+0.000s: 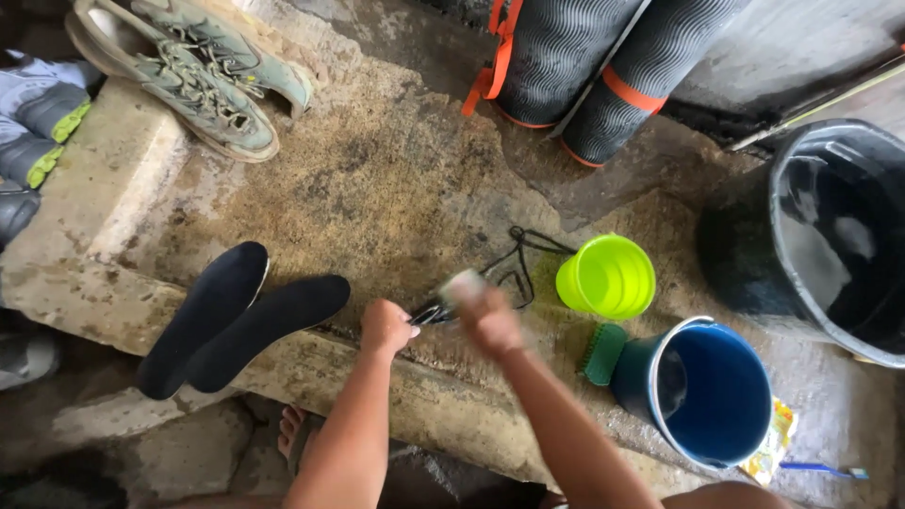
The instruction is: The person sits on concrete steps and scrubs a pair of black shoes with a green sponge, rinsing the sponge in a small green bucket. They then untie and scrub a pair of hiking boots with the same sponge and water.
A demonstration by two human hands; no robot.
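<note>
Left hand (385, 327) closed around one end of black shoelaces (514, 264), pinned on wet concrete floor (377, 179). Right hand (488, 320), blurred, wrapped around a pale soap bar (462, 286) pressed on the laces. Just left, two dark insoles (236, 316). Right, lime cup (606, 277), green brush (601, 354), blue bucket (707, 391). Farther up, green sneakers (193, 71).

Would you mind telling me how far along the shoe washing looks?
Done: both insoles are out, and the laces are off. In hand: the left hand pins the laces while the right hand rubs a pale, blurred thing on them. Left: the shoes lie apart, dirty.
</note>
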